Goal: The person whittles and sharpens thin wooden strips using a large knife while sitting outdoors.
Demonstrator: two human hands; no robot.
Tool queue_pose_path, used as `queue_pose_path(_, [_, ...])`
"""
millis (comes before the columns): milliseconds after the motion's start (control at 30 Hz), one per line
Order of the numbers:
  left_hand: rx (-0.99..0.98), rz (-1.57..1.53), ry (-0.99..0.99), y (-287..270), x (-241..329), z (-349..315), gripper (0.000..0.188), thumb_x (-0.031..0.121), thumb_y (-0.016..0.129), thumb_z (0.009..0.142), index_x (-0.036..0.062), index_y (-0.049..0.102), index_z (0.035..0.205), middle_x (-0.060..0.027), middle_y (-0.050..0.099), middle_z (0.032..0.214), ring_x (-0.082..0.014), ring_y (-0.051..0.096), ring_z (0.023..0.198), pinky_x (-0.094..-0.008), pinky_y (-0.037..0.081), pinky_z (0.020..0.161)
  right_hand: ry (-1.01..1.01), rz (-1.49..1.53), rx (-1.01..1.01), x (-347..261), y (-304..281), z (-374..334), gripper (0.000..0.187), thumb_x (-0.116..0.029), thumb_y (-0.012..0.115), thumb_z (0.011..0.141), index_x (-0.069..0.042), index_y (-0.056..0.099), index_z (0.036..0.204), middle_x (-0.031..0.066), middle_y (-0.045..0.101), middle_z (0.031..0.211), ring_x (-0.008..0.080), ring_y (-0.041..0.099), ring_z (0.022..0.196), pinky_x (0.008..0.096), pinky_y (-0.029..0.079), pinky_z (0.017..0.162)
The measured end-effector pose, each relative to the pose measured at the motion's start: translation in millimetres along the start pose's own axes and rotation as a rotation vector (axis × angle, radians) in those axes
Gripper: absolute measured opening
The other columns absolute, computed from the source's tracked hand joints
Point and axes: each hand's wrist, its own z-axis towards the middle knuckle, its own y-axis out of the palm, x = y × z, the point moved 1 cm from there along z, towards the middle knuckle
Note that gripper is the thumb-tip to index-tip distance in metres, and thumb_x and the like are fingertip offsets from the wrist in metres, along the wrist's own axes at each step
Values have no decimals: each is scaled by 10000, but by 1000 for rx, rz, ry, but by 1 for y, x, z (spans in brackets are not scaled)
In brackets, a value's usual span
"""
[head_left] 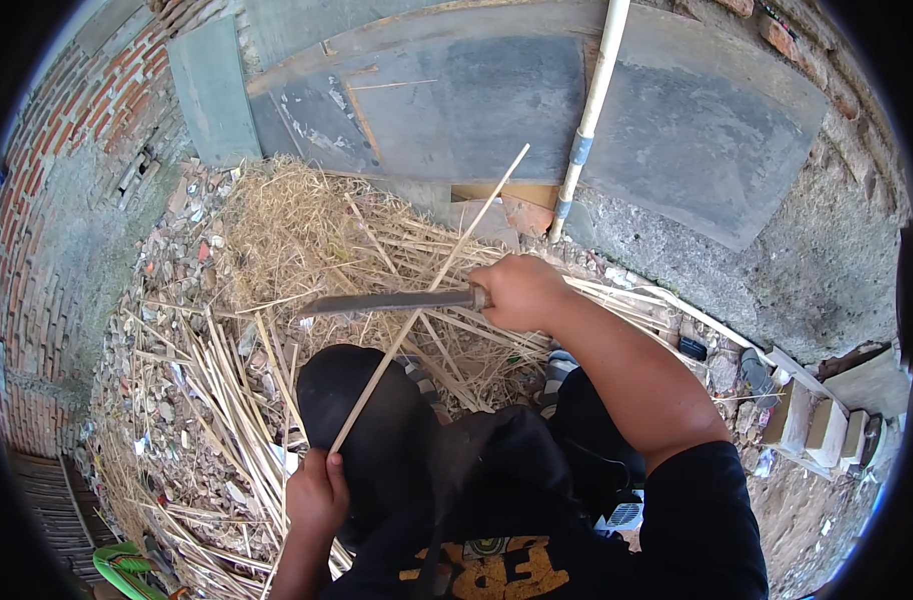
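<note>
A long, dark-bladed machete (386, 302) is gripped by its handle in my right hand (521, 291), its blade pointing left across the front of me. My left hand (317, 492), low beside my left knee, is closed around the lower end of a thin pale bamboo strip (376, 377). The strip slants up and to the right, past my knee, and the blade crosses it near its middle. Whether the edge touches the strip I cannot tell. Dry shavings (286, 225) are heaped on the ground beyond the blade.
Several split bamboo strips (236, 395) lie to my left over rubble. Grey panels (496, 100) lean at the back, with a white pipe (588, 125) upright before them. A brick wall (66, 130) bounds the left. Stacked blocks (826, 430) stand at right; a green object (121, 568) lies lower left.
</note>
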Motion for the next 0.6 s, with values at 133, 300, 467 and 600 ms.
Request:
queue_pose_path(133, [39,-27,38,8,1,6,295,303,499,1040,37,559,926,-267,636,762,-509,617,676,-592,461,589,11,6,-17,14,7,1,236,-199,678,752,-98,697,965,178,707,867,368,695,898,493,551,804])
queue_pose_path(300, [33,20,8,4,1,0,291,310,522,1031,41,560,929,-256,635,758,-501,616,668,-588,462,584,52,62,-10,-3,5,-2,219,-204,686,758,-109,699,955,161,711,882,360,699,897,485,552,807])
queue_pose_path(467, [78,42,17,14,-9,-8,256,288,558,1013,46,559,930,-234,634,754,-483,617,652,-576,464,572,25,64,-51,3,8,6,215,-198,674,778,-104,706,969,168,712,950,347,695,945,473,560,837])
queue_pose_path(600, [145,95,105,8,0,4,233,275,598,988,51,550,945,-217,634,738,-456,626,634,-549,477,552,196,-40,142,65,7,7,235,-195,666,785,-73,702,982,170,717,943,363,697,933,474,559,852])
